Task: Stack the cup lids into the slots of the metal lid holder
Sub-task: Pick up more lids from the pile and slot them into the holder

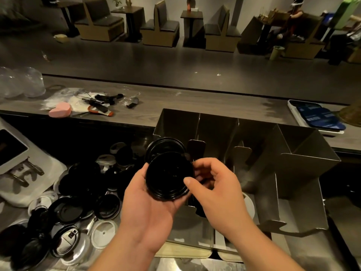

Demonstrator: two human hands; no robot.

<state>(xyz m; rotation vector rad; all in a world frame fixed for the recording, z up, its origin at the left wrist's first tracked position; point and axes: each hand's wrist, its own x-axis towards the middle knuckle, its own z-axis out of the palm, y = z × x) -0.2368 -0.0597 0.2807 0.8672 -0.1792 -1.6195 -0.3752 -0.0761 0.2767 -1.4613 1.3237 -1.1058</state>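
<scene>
wood ctr (205, 102) | lid pile (78, 192) on steel top (11, 216) | booths (160, 26) in bkgd

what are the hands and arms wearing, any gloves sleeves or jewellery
Nothing worn is in view. The left hand and right hand are bare: no gloves, and no rings that show. The left forearm and right forearm are bare too, with no sleeve, watch or wristband down to the bottom edge of the picture.

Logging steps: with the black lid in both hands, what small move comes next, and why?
Probably lower the black lid onto the stacked lids in the leftmost slot of the metal holder; left hand and right hand hold it before them.
</scene>
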